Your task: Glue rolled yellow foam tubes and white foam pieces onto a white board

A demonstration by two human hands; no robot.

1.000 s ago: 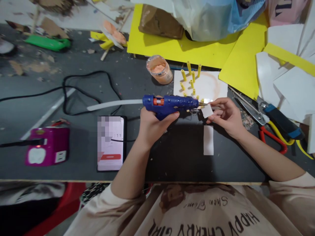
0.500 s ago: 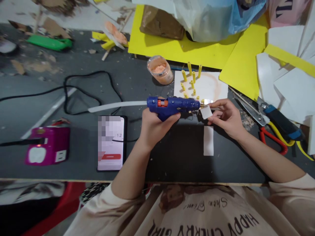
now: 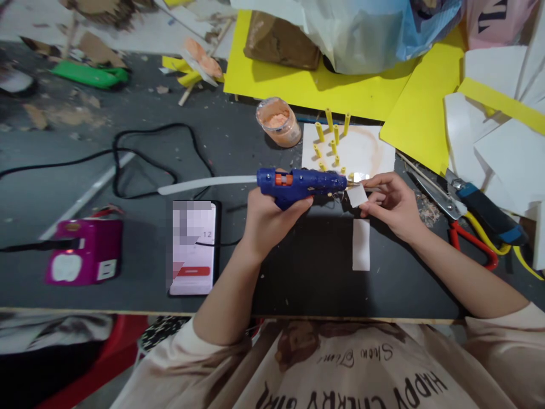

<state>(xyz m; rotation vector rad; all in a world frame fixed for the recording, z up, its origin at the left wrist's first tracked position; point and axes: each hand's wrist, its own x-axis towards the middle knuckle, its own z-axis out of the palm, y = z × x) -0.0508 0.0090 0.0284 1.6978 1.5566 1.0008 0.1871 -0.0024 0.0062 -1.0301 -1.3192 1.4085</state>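
Observation:
My left hand (image 3: 272,218) is wrapped round the handle of a blue glue gun (image 3: 310,183), which lies level with its nozzle pointing right. A long white glue stick (image 3: 208,183) sticks out of its rear end. Between the fingertips of my right hand (image 3: 389,204) is a small white piece (image 3: 357,196), its upper edge at the nozzle tip. Below it, a white strip (image 3: 361,244) lies flat on the dark table. Just behind the gun stands a white board (image 3: 370,147) bearing several upright yellow tubes (image 3: 329,119).
An open jar of orange material (image 3: 281,122) stands behind the gun. To the left are a phone (image 3: 193,250), a magenta box (image 3: 85,253) and a black cable (image 3: 149,128). Red-handled scissors (image 3: 472,244) and a blue-black cutter (image 3: 489,210) lie right. Yellow sheets (image 3: 361,96) lie behind.

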